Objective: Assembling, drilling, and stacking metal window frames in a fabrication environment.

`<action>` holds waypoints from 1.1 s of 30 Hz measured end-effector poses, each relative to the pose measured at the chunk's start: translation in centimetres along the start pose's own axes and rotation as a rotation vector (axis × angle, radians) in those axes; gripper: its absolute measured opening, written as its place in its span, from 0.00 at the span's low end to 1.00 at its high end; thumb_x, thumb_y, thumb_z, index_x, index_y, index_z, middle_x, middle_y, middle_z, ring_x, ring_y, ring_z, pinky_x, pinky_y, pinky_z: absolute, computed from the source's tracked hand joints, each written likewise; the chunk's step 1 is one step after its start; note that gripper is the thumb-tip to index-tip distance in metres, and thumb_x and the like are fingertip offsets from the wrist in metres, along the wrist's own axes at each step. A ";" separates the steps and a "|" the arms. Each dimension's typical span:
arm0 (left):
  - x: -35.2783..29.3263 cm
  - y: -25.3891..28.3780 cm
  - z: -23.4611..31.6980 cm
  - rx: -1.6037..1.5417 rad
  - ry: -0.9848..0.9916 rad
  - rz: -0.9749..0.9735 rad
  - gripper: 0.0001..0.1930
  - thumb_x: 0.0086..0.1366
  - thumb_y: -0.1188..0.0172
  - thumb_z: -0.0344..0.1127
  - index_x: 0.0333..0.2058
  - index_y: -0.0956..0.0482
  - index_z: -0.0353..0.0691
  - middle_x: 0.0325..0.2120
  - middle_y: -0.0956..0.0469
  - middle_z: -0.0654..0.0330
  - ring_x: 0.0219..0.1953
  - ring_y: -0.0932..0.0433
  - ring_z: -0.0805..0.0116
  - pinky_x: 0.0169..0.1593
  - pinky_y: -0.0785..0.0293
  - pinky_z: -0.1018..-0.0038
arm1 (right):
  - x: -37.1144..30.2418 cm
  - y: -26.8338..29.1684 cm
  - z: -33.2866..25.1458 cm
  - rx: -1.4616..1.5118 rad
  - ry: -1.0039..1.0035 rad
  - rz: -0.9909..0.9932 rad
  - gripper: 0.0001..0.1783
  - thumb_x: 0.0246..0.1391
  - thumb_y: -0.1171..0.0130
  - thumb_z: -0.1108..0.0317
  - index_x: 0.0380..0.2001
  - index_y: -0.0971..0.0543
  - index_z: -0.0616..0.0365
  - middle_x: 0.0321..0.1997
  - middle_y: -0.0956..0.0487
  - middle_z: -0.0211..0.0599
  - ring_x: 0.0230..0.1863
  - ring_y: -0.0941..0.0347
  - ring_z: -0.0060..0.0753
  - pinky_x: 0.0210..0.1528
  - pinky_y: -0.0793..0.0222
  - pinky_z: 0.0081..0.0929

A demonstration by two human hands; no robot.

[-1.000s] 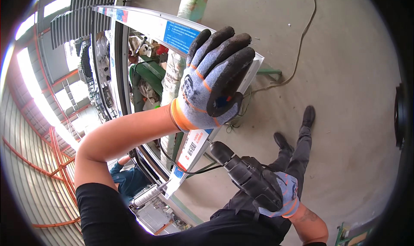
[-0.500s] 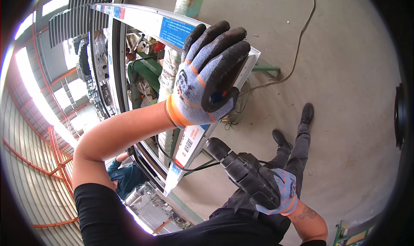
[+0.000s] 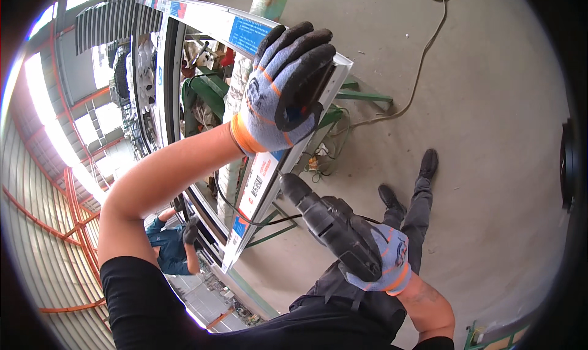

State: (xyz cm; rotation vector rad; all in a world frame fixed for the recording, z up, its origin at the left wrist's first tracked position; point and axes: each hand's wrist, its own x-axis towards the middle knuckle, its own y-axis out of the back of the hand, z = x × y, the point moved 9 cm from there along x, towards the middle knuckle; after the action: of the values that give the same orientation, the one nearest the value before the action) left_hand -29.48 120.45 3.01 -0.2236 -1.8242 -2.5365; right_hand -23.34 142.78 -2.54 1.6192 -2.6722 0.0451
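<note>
My left hand (image 3: 275, 89), in a grey-blue glove with dark coated fingers, curves over the corner of a long white metal frame (image 3: 254, 194). Its thumb lies on the near side and its fingers lie across the top, with a dark strip between them; the palm is hidden. In my right hand (image 3: 392, 258), gloved alike, is a black power drill (image 3: 334, 227) with a cord. The drill points up and left, and its bit (image 3: 281, 173) is close to the frame's labelled face, below my left hand. Whether the bit touches cannot be made out.
Green stands (image 3: 367, 97) carry the frame. A cable (image 3: 422, 62) snakes over the grey floor at right. Across the frame, a co-worker in a teal shirt (image 3: 174, 249) stands with a dark-gloved hand. Wrapped tubes (image 3: 236, 86) and green tools lie behind the frame.
Both hands, the drill and the frame sit slightly further up and left in view. The drill bit stays near the frame. More of the co-worker shows, including a gloved hand.
</note>
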 end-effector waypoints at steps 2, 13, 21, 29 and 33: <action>0.0 0.5 -0.1 0.009 -0.034 0.043 0.27 0.48 0.45 0.23 0.52 0.26 0.35 0.54 0.26 0.47 0.60 0.32 0.41 0.66 0.44 0.50 | -0.8 -1.2 0.7 -0.058 -0.054 -0.193 0.40 0.30 0.29 0.61 0.52 0.26 0.65 0.40 0.19 0.42 0.35 0.21 0.47 0.38 0.24 0.38; 0.1 0.8 0.8 0.020 0.010 -0.009 0.27 0.49 0.42 0.26 0.51 0.27 0.35 0.53 0.26 0.47 0.60 0.32 0.42 0.65 0.43 0.50 | -0.3 -1.5 0.5 0.000 0.029 -0.122 0.35 0.33 0.32 0.65 0.51 0.24 0.63 0.40 0.20 0.43 0.34 0.22 0.49 0.39 0.24 0.38; -0.3 1.2 0.5 -0.010 -0.005 -0.032 0.31 0.47 0.42 0.29 0.54 0.28 0.36 0.57 0.29 0.49 0.62 0.34 0.45 0.67 0.44 0.50 | -0.2 -1.1 0.3 0.030 0.008 -0.021 0.38 0.35 0.30 0.63 0.54 0.26 0.63 0.36 0.20 0.44 0.30 0.23 0.50 0.34 0.27 0.37; -1.1 1.6 0.5 0.046 -0.003 -0.057 0.32 0.49 0.40 0.33 0.57 0.30 0.38 0.59 0.30 0.50 0.63 0.35 0.46 0.68 0.45 0.51 | -4.9 0.3 -1.6 -0.024 -0.043 -0.100 0.43 0.37 0.28 0.64 0.57 0.30 0.72 0.52 0.22 0.52 0.49 0.21 0.54 0.50 0.26 0.39; -1.6 2.4 1.1 0.100 -0.051 -0.007 0.34 0.50 0.40 0.37 0.59 0.32 0.40 0.61 0.32 0.52 0.65 0.37 0.50 0.68 0.46 0.53 | -11.1 1.8 -1.6 -0.263 -0.053 -0.072 0.41 0.36 0.29 0.61 0.56 0.27 0.66 0.50 0.21 0.50 0.46 0.20 0.51 0.47 0.25 0.37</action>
State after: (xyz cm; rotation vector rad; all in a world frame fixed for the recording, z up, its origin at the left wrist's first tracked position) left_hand -27.52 120.63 5.45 -0.2839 -1.9674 -2.4575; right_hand -19.82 153.46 -1.33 1.6501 -2.5223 -0.3403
